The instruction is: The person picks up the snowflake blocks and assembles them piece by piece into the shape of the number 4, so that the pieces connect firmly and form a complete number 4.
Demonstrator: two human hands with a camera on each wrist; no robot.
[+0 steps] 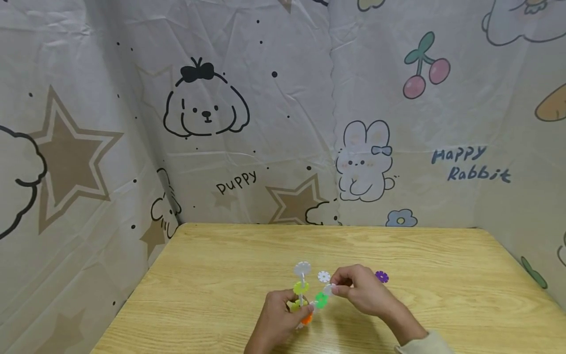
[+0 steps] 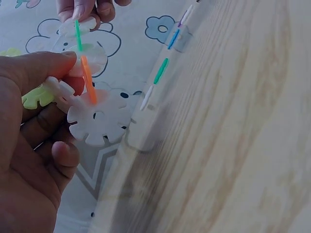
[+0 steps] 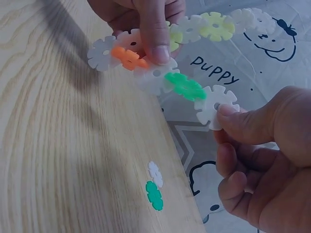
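A chain of snowflake-shaped plastic discs, white, yellow, orange and green, is slotted together between my hands. In the head view my left hand (image 1: 279, 314) pinches the chain near its middle, by the orange disc (image 1: 306, 319). The right wrist view shows the left thumb on a white disc beside the green disc (image 3: 185, 87). My right hand (image 3: 272, 131) pinches the white end disc (image 3: 206, 108), which meets the green one at its edge. From the left hand, the other branch runs away through yellow discs (image 1: 301, 287) to a white disc (image 1: 302, 268) at the far end.
On the wooden table (image 1: 212, 275) beyond my hands lie a loose white disc (image 1: 324, 277) and a purple disc (image 1: 382, 277). Green (image 2: 161, 71) and blue (image 2: 173, 39) discs lie in the same row in the left wrist view. A printed cloth (image 1: 287, 123) hangs behind the table.
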